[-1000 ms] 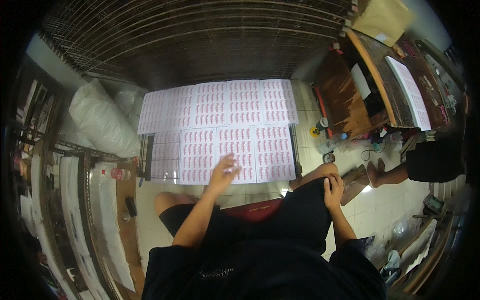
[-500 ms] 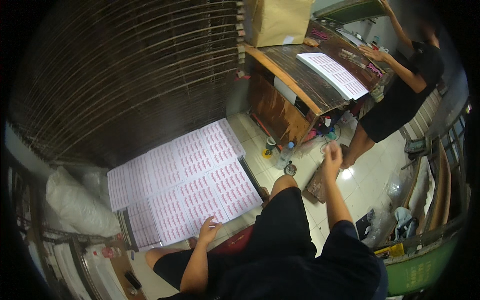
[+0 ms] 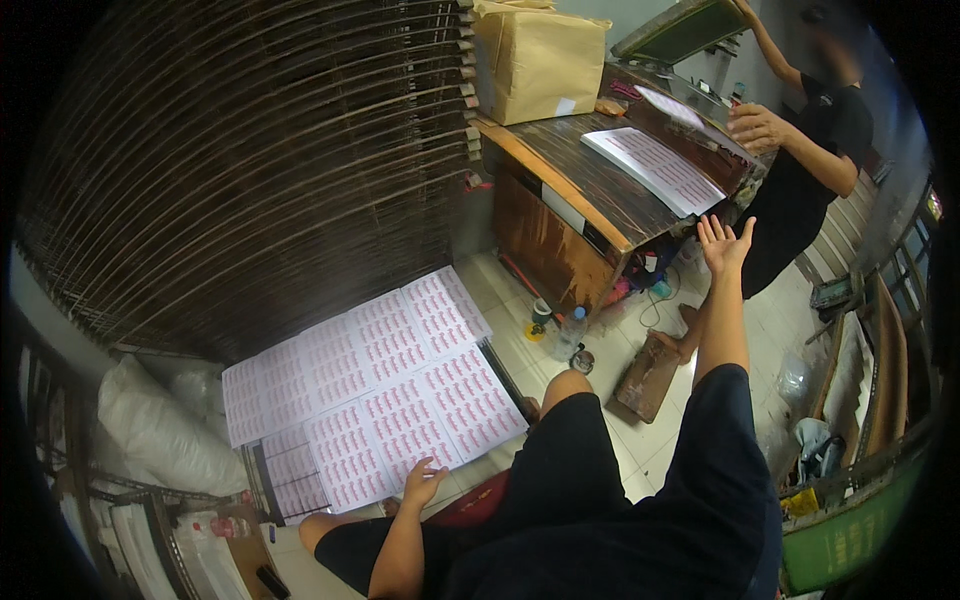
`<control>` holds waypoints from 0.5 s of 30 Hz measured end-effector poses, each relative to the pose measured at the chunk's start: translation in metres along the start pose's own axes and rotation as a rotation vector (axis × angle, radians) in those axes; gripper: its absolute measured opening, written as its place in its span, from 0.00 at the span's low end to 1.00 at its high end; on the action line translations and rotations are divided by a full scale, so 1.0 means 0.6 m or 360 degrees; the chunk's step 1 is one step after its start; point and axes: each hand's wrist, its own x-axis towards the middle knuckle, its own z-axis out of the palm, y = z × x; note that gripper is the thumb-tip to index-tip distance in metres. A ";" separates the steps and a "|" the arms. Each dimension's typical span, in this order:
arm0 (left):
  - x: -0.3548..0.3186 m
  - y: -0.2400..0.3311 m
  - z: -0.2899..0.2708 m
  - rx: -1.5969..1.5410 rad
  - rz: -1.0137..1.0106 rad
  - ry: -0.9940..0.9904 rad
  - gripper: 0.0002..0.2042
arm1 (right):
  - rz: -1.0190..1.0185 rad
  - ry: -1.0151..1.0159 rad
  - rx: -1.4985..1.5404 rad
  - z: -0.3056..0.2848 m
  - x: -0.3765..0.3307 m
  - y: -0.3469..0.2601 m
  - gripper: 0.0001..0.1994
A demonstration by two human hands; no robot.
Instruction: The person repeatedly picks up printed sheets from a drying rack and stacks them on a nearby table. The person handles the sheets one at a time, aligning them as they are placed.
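My right hand (image 3: 726,247) is stretched forward with the palm up and the fingers spread, holding nothing. Just beyond it lies a stack of white sheets printed with rows of red marks (image 3: 655,170), on the corner of a worn wooden table (image 3: 540,150). My left hand (image 3: 425,483) hovers at the near edge of several printed sheets (image 3: 375,390), fingers loosely apart and nothing seen in them. Those sheets lie side by side on a low rack. Past the table, a co-worker's hand (image 3: 758,128) is by a lifted printed sheet (image 3: 672,106); the other hand raises a green screen frame (image 3: 680,28).
Tall wire drying racks (image 3: 240,170) rise at the left. A brown paper parcel (image 3: 540,62) stands on the table. On the floor are a plastic bottle (image 3: 572,328), a wooden block (image 3: 645,378) and a white sack (image 3: 165,425). Another green frame (image 3: 840,545) leans at the lower right.
My right hand has reached forward toward the table and its fingers have spread. The left hand has barely moved. The co-worker's sheet has come up off the table's far side.
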 end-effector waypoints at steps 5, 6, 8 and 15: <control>0.001 -0.008 0.004 -0.0064 -0.0025 0.0002 0.30 | 0.0217 -0.0250 0.0155 0.015 0.022 0.004 0.52; 0.004 -0.013 0.004 -0.0063 -0.0010 0.0009 0.30 | 0.0296 -0.0430 0.0129 0.009 0.029 0.008 0.51; 0.009 -0.029 0.000 -0.0052 0.0003 0.0047 0.30 | 0.0371 -0.0202 -0.0025 0.053 -0.013 0.034 0.40; 0.010 -0.010 0.014 -0.0024 -0.0032 -0.0013 0.31 | 0.0352 -0.0571 -0.1015 0.065 -0.049 0.073 0.27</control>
